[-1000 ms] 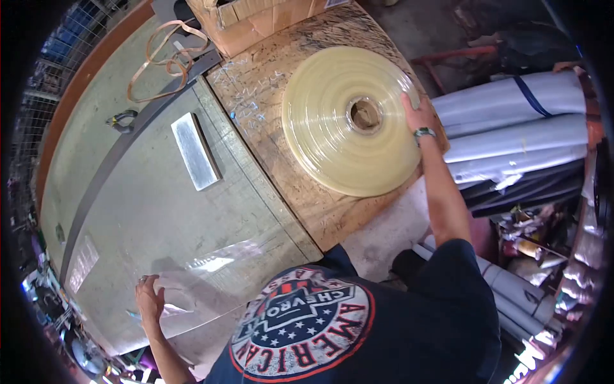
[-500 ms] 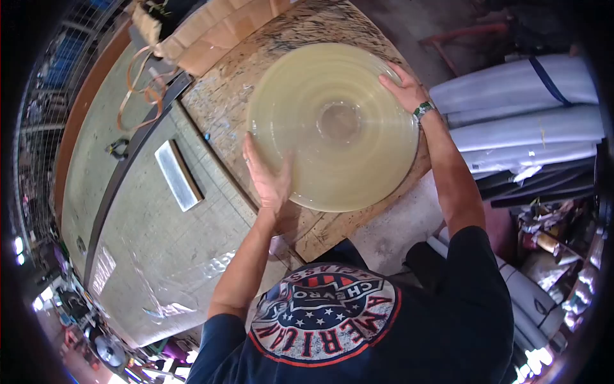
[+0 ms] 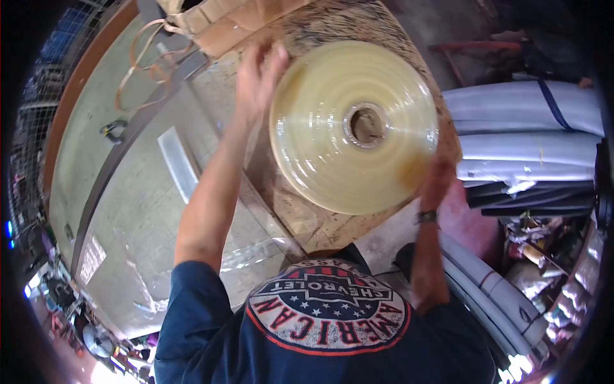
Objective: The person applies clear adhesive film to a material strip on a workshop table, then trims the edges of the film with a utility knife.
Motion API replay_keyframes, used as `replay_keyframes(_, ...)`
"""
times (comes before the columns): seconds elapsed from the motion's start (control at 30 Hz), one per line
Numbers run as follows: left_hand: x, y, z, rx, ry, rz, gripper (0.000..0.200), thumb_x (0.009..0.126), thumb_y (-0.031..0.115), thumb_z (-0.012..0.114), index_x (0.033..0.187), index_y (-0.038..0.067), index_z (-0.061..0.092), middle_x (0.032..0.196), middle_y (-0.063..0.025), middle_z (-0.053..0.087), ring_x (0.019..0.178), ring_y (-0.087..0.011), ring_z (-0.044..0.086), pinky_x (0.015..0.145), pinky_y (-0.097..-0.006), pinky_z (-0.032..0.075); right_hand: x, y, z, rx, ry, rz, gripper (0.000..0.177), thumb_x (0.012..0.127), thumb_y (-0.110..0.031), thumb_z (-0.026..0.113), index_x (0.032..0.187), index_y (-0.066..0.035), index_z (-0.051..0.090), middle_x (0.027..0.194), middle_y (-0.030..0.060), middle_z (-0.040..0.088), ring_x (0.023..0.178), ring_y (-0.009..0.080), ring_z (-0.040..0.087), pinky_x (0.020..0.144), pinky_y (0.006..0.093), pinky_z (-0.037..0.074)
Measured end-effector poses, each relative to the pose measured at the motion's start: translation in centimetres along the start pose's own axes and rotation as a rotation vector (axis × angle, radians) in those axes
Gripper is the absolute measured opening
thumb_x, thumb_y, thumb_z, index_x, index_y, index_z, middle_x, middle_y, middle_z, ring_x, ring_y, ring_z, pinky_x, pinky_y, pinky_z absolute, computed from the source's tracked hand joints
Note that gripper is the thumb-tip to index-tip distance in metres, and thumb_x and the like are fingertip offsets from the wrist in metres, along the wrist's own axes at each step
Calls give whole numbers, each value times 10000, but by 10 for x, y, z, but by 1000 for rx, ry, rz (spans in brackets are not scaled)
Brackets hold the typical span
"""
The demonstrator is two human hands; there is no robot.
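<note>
A large round roll of clear yellowish plastic [image 3: 326, 163] lies flat, its glossy face marked with rings around an open core [image 3: 366, 126]. Beside its upper left rim is my left hand [image 3: 259, 80], fingers stretched and thumb apart. My right hand [image 3: 437, 182] is at the lower right rim, its fingers smeared by motion. Under the roll is a worn wooden board [image 3: 339, 233].
A cardboard box [image 3: 236, 22] stands at the back, near a looped tan strap [image 3: 131, 70]. On the grey-green table [image 3: 144, 237] lie a pale rectangular block [image 3: 178, 163] and a small black clamp-like object [image 3: 114, 131]. Wrapped grey rolls [image 3: 524, 128] are stacked at right.
My left hand has moved up along the left rim, and my right hand down the right side. The roll sits slightly farther right in view, its core showing more clearly.
</note>
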State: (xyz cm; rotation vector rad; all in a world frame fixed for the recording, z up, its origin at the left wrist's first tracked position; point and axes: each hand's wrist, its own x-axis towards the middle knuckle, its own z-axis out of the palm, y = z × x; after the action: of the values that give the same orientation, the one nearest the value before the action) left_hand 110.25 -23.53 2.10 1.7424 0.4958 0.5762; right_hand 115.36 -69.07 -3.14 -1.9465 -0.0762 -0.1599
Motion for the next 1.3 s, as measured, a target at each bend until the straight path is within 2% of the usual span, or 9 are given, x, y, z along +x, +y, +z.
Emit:
replay_keyframes(0.07, -80, 1, -32, 108, -341, -175, 760, 929, 322, 721, 1536, -3, 398, 1517, -239, 505, 1385, -371, 516, 1169, -447, 395, 73, -25, 6, -97, -7, -60, 513, 1039, -270, 627, 1447, 7, 486, 1397, 185, 557, 1309, 265, 532, 1093, 368, 431)
replay_keyframes(0.23, -188, 28, -24, 76, -259, -436, 1068, 826, 0, 785, 1653, 101, 116, 1560, -207, 437, 1086, -213, 640, 871, -343, 597, 180, -44, 92, -168, -244, -64, 516, 1025, -384, 647, 1368, -2, 596, 1265, 139, 680, 1186, 194, 616, 1017, 311, 466)
replay_keyframes(0.37, -247, 42, -18, 173, -283, -482, 875, 859, 19, 744, 1601, 109, 290, 1047, -176, 707, 930, -253, 709, 791, -381, 583, 215, -32, 117, -217, -597, -76, 545, 1004, -483, 644, 1264, -6, 685, 1197, 106, 728, 1139, 177, 650, 1009, 300, 471)
replay_keyframes(0.57, -322, 60, -64, 301, -960, -524, 251, 892, 85, 719, 1139, 72, 762, 1033, -179, 761, 848, -213, 719, 803, -351, 567, 238, -59, 144, -325, -933, 8, 642, 984, -564, 624, 1358, -43, 654, 1328, 140, 687, 1237, 200, 624, 1066, 317, 454)
replay_keyframes(0.6, -321, 60, -78, 313, -1127, -548, 222, 894, 103, 718, 1107, 78, 778, 1045, -176, 762, 858, -214, 721, 813, -356, 567, 235, -63, 146, -371, -921, -50, 660, 980, -572, 624, 1373, -43, 640, 1351, 148, 672, 1259, 212, 613, 1078, 321, 447)
replay_keyframes(0.67, -274, 69, -96, 259, -772, -436, 260, 887, 128, 720, 1118, 13, 741, 950, -161, 760, 875, -285, 744, 778, -383, 578, 228, -66, 148, -468, -906, -166, 697, 971, -589, 624, 1404, -42, 613, 1399, 164, 640, 1303, 237, 592, 1103, 330, 434)
replay_keyframes(0.73, -212, 97, -65, 387, -179, -564, 462, 929, 220, 716, 1313, -24, 637, 1203, -236, 698, 1116, -323, 683, 960, -425, 531, 211, -67, 142, -443, -845, -183, 724, 966, -598, 621, 1431, -43, 586, 1438, 174, 608, 1340, 261, 566, 1124, 338, 416)
replay_keyframes(0.9, -170, -5, 45, 596, 136, -126, 1062, 852, 411, 804, 1577, -72, 196, 1545, -327, 364, 1451, -458, 349, 1218, -501, 290, 205, -68, 133, -435, -824, -122, 736, 968, -583, 629, 1453, -33, 558, 1480, 197, 567, 1371, 282, 540, 1148, 338, 390)
replay_keyframes(1.3, 53, -12, 52, 431, -424, 292, 776, 821, 388, 852, 1417, -14, 559, 1464, -240, 556, 1346, -334, 557, 1134, -415, 450, 20, 3, 12, -489, -150, 145, 494, 1052, -409, 541, 1353, -25, 616, 1289, 211, 666, 1170, 328, 627, 1023, 412, 464)
